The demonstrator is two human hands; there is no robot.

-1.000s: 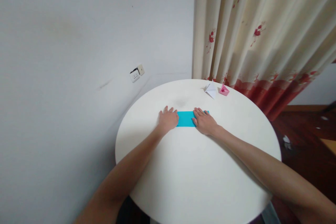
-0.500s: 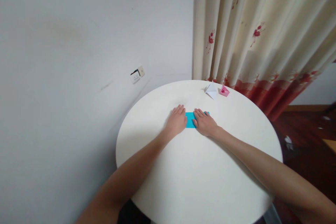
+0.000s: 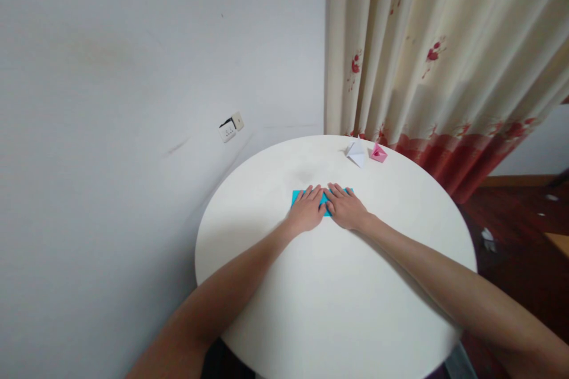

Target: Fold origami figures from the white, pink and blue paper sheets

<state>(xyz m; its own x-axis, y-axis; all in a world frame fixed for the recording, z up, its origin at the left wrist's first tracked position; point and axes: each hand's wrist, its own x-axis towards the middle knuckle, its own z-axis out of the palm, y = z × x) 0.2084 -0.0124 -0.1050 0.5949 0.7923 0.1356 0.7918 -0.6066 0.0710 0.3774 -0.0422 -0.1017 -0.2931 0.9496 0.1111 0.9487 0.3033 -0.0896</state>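
Both hands flat on blue paper, mid-surface.
Left hand (image 3: 307, 211) and right hand (image 3: 347, 208) press the blue paper (image 3: 297, 196) against the round surface (image 3: 338, 296), fingers extended, gripping nothing; beyond lie a white paper figure (image 3: 357, 152) and a pink paper figure (image 3: 379, 153).

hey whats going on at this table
A person is pressing both hands flat on a folded strip of blue paper near the middle of a round white table. The left hand and right hand lie side by side, covering most of the strip; only its ends and a sliver between the hands show. At the table's far edge sit a small white folded paper piece and a pink one, untouched, in front of a flowered curtain.
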